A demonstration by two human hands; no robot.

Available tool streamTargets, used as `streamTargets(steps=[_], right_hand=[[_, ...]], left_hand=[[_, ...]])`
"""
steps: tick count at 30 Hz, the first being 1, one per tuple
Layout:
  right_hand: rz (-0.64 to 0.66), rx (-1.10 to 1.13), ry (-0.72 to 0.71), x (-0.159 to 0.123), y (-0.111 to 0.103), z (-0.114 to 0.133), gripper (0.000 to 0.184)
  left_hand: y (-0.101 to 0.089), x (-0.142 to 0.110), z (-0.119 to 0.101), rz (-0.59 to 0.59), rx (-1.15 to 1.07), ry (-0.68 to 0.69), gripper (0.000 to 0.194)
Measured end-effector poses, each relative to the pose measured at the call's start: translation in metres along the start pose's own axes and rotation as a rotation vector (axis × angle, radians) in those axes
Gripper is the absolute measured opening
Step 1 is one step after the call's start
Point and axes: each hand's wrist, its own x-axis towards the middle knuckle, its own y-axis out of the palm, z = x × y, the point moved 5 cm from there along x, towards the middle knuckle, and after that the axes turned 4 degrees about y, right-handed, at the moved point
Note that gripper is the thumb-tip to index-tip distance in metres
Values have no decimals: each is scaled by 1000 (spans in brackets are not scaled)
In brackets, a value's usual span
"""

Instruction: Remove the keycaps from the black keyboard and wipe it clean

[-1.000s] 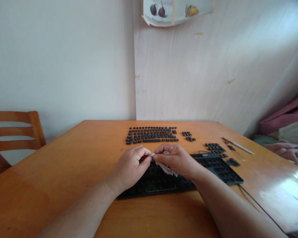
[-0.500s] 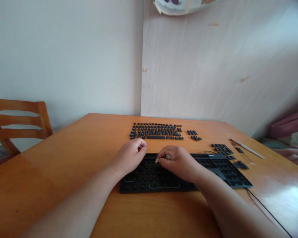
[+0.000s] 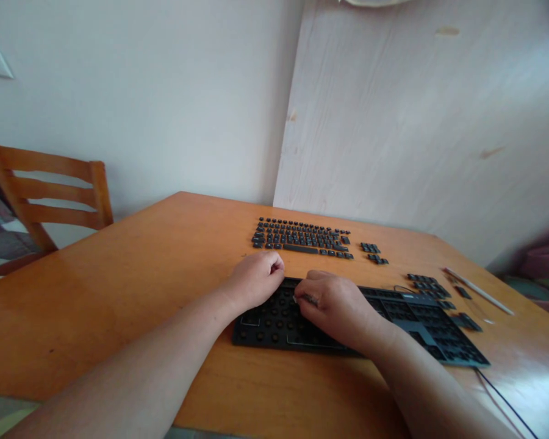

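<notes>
A black keyboard base [image 3: 265, 338] with its keycaps off lies in front of me, round key seats showing at its left end. My right hand [image 3: 336, 305] is closed over the base, pinching a small greyish-white wad [image 3: 295, 299]; its material is unclear. The wad's tip is down among the key seats. At the upper left corner of the base rests my left hand [image 3: 258, 281], fingers curled; anything inside them is hidden. Removed keycaps [image 3: 301, 249] are laid out in rows behind the base.
More keycaps [image 3: 425, 285] lie at the right, beside a long thin whitish stick [image 3: 485, 292]. A cable [image 3: 503, 396] runs from the base's right front. A wooden chair [image 3: 64, 195] stands left of the table [image 3: 165, 268]; a wall is behind.
The view has tilted and turned left, so the table things appear further right. Both hands stay at the base, the right still pinching the wad.
</notes>
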Motion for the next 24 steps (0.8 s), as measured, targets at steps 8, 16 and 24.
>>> streamTargets(steps=[8,16,24], right_hand=[[67,26,-78,-7,-5,9,14],[-63,173,36,-7,-14,-14,14],[34,96,-12,-5,-2,0,17]], left_hand=[[3,1,5,48,-23,-5,12],[3,0,4,69,-36,-26,14],[3,0,5,78,-64,-34,14]])
